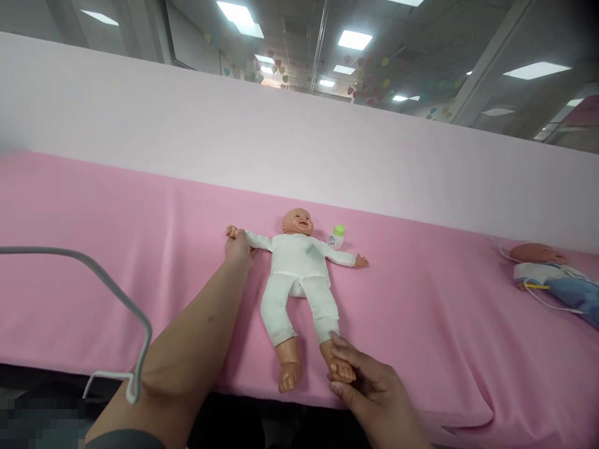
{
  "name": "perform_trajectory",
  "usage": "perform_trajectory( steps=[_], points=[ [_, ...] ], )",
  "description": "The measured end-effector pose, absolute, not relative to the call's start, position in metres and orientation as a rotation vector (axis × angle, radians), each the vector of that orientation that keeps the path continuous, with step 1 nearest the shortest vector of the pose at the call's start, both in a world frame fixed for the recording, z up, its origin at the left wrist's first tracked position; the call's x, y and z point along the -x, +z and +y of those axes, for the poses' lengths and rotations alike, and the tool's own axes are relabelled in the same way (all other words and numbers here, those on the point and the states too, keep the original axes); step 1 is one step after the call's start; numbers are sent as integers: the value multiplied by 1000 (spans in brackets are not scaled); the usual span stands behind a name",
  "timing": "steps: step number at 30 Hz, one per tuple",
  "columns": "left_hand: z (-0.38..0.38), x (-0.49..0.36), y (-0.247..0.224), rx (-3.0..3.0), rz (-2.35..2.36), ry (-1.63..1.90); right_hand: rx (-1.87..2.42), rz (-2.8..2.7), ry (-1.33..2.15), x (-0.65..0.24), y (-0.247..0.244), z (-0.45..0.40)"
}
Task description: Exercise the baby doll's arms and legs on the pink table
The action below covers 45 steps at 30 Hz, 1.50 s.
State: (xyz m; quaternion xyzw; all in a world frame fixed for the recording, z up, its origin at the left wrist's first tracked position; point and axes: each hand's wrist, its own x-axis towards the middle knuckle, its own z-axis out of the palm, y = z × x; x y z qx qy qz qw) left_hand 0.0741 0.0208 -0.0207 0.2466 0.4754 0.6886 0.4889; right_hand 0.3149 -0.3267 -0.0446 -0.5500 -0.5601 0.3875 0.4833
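Note:
A baby doll in a white top and white trousers lies face up on the pink sheet, arms spread and bare feet toward me. My left hand is closed round the doll's forearm on the left, near its small fist. With thumb and fingers, my right hand grips the doll's foot on the right. The other foot lies free on the sheet. Beside the doll's head stands a small bottle with a light green cap and a printed label.
A second doll in blue and white, with a white cord and a yellow strip, lies at the far right. A grey bent metal rod crosses the lower left, over my left arm. Behind the pink sheet rises a white wall with glass above.

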Motion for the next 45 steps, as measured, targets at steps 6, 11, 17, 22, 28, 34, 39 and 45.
perform_trajectory(
  steps=[6,11,17,22,28,34,39,45],
  points=[
    [11,-78,-6,-505,1240,1563,1479,-1508,928,-310,-39,-324],
    [-3,-84,-3,-867,1268,1584,1440,-1535,846,-307,-24,-323],
    [-31,-99,7,-1547,1338,1475,1371,-1508,657,-314,-1,-308],
    [-42,-107,17,-2130,1394,1147,1312,-1512,551,-316,22,-268],
    [-47,-114,20,-2614,1242,872,1398,-1520,519,-318,36,-217],
    [-47,-118,16,-2732,1205,757,1389,-1424,643,-316,35,-191],
    [-45,-113,16,-2460,1191,938,1342,-1373,683,-316,30,-206],
    [-30,-100,5,-1728,1339,1316,1272,-1427,679,-314,20,-266]
  ],
)
